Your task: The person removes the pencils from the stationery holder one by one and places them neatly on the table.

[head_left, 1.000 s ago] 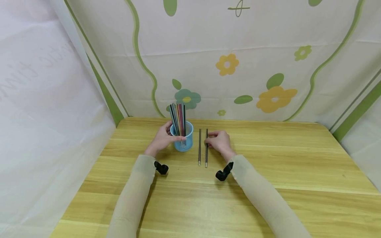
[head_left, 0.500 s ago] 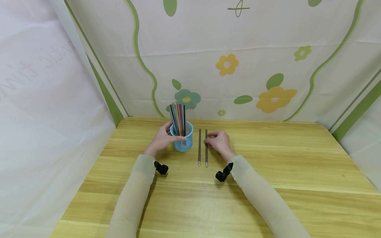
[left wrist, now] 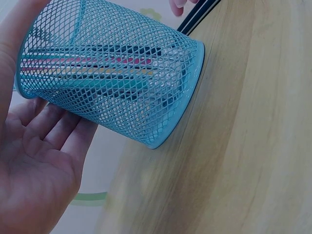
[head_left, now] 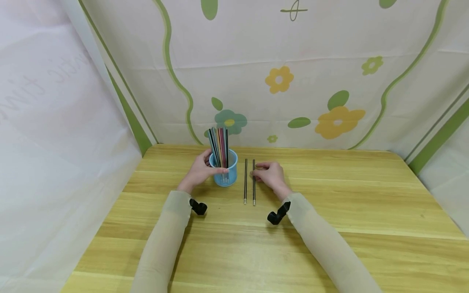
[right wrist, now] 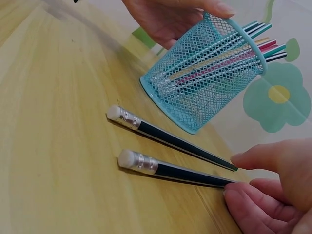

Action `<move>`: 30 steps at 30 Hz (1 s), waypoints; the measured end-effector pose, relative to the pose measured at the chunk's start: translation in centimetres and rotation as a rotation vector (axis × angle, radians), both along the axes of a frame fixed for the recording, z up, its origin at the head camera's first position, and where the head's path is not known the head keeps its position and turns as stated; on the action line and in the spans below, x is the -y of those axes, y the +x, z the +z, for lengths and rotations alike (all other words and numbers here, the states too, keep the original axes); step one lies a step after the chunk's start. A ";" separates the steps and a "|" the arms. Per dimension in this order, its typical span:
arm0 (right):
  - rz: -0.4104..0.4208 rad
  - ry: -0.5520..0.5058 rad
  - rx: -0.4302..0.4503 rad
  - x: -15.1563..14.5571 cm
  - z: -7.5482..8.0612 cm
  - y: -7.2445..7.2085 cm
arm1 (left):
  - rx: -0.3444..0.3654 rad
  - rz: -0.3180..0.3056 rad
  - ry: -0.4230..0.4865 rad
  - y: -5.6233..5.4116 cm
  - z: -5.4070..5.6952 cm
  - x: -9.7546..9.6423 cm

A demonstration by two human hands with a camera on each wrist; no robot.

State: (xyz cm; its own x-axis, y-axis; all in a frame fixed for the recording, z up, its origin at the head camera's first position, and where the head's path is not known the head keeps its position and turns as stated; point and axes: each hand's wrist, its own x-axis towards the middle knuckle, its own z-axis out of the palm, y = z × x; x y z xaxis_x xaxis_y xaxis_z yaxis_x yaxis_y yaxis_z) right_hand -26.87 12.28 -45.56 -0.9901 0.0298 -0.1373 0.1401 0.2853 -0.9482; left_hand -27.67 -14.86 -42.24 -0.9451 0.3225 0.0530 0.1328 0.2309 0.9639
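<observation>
A light blue mesh pencil cup (head_left: 231, 176) stands upright on the table at the middle left, holding several striped pencils (head_left: 222, 144). My left hand (head_left: 199, 169) holds its side, thumb across the front and fingers round the back. To the cup's right, two black-striped pencils with white erasers lie side by side, apart, erasers toward me: a left pencil (head_left: 245, 185) and a right pencil (head_left: 254, 191). My right hand (head_left: 270, 175) has thumb and fingers about the upper part of the right pencil. In the right wrist view, the thumb hides where that pencil (right wrist: 180, 173) ends.
The wooden table (head_left: 234, 252) reaches back to a white cloth (head_left: 249, 97) printed with flowers and leaves. Another white cloth (head_left: 55, 142) hangs at the left. A black wrist camera (head_left: 198, 206) sits on the left sleeve, another camera (head_left: 278, 213) on the right.
The right pencil has shifted very slightly and straightened beside the left one. My right wrist has edged a little to the right. My left hand and the cup stay put.
</observation>
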 end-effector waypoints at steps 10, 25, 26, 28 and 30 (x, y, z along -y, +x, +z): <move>0.018 0.005 -0.006 -0.1 1.0 0.3 | -0.011 0.000 -0.004 -0.3 -0.6 0.1; 0.041 -0.126 -0.077 0.9 4.3 -0.4 | -0.060 0.017 -0.022 -0.5 -1.0 0.1; 0.050 -0.139 -0.084 1.0 4.5 -0.4 | -0.058 0.018 -0.021 -0.5 -1.0 0.1; 0.068 -0.160 -0.099 1.3 4.8 -0.4 | -0.055 0.019 -0.018 -0.5 -1.0 0.1; 0.083 -0.183 -0.113 1.5 5.1 -0.4 | -0.053 0.019 -0.013 -0.5 -1.0 0.1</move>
